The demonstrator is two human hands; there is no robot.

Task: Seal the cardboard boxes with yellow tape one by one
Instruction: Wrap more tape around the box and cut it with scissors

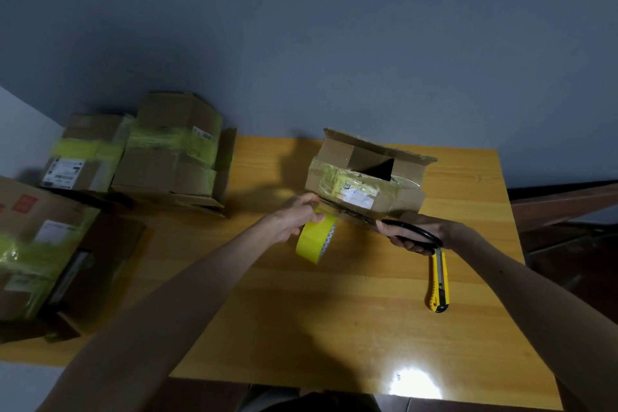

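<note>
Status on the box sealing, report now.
Left hand holds yellow tape roll. Right hand grips scissors, blades near box. Box flap up. Utility knife lies nearby.

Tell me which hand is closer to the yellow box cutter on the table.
Right. The right hand, holding scissors, is at the far end of the box cutter; the left hand grips the tape roll well to its left.

Bright yellow tape roll [316, 241], black-handled scissors [401, 227], yellow-and-black knife [438, 281], brown box [364, 174] on honey-yellow table [334, 328], blue-grey wall [334, 43].
</note>
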